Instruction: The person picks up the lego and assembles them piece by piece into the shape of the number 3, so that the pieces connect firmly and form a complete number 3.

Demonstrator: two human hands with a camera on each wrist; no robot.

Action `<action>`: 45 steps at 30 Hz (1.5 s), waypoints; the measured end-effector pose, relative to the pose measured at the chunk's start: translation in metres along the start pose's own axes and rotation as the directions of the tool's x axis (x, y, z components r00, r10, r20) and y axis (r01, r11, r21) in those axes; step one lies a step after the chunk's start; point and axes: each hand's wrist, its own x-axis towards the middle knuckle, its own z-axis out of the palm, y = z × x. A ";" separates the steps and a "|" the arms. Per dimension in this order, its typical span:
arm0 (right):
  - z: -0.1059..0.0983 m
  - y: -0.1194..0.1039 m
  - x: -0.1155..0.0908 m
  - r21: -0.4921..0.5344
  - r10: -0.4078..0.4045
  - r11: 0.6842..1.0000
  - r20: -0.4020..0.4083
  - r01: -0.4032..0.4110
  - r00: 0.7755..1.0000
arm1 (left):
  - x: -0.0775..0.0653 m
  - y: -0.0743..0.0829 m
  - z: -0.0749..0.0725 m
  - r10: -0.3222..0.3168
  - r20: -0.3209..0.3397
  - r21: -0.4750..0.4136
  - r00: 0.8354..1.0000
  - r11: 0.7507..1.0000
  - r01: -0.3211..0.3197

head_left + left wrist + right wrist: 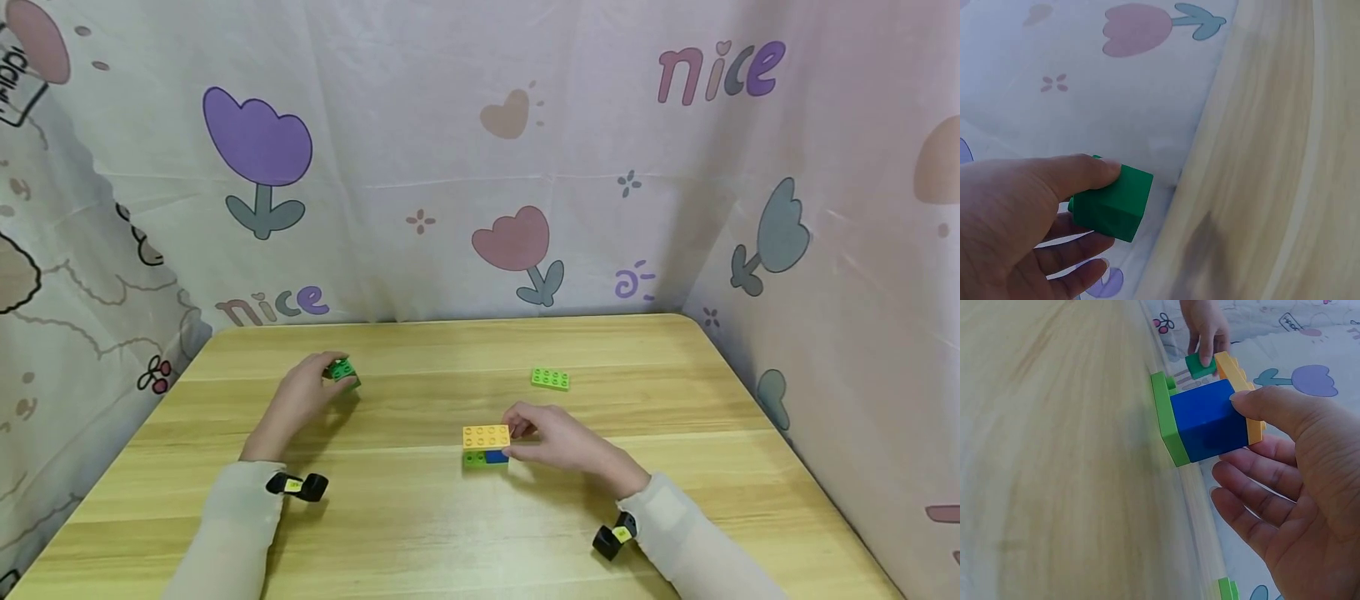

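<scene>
My left hand (303, 396) pinches a dark green toy brick (1116, 203) between thumb and fingers, its studs partly covered. A shadow lies apart from it on the wood. Toward the middle, my right hand (558, 437) pinches the right end of a small stack of toy bricks. On top of that stack is a yellow plate (486, 437), with a blue brick (1210, 422) under one end and a light green plate (1169, 419) at the bottom. In the right wrist view the thumb presses where yellow and blue meet.
A separate light green plate (551, 379) lies on the wooden table (420, 533), behind the right hand. A printed fabric curtain (420, 125) borders the table at the back and sides. Each wrist carries a small black camera.
</scene>
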 end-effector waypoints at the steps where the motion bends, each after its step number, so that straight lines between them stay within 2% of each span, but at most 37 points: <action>1: 0.000 0.000 0.000 0.000 0.001 1.000 0.001 -0.001 1.000 | 0.000 0.003 0.000 0.002 -0.001 -0.004 1.000 1.000 -0.002; 4: -0.001 -0.002 0.000 0.008 -0.001 1.000 0.004 0.001 1.000 | 0.001 0.011 -0.001 0.013 0.001 -0.018 1.000 1.000 -0.013; 11: -0.002 -0.003 0.000 0.005 0.000 1.000 0.005 0.000 1.000 | 0.002 0.032 -0.003 0.081 0.015 -0.027 0.997 0.996 -0.081; 16: -0.003 -0.003 -0.001 0.001 0.004 1.000 0.007 -0.004 1.000 | 0.001 0.046 -0.004 0.121 0.005 -0.028 0.993 0.992 -0.121; 25: -0.002 -0.001 0.000 0.006 0.004 1.000 0.008 -0.004 1.000 | -0.005 0.073 -0.001 0.187 0.001 -0.083 0.982 0.979 -0.187; 37: -0.003 -0.002 -0.001 0.014 0.008 1.000 0.007 -0.008 1.000 | -0.013 0.103 0.008 0.308 -0.056 -0.156 0.950 0.937 -0.313; 45: -0.001 0.000 -0.001 0.009 0.017 1.000 0.011 -0.017 1.000 | -0.018 0.118 0.016 0.343 -0.046 -0.181 0.938 0.921 -0.346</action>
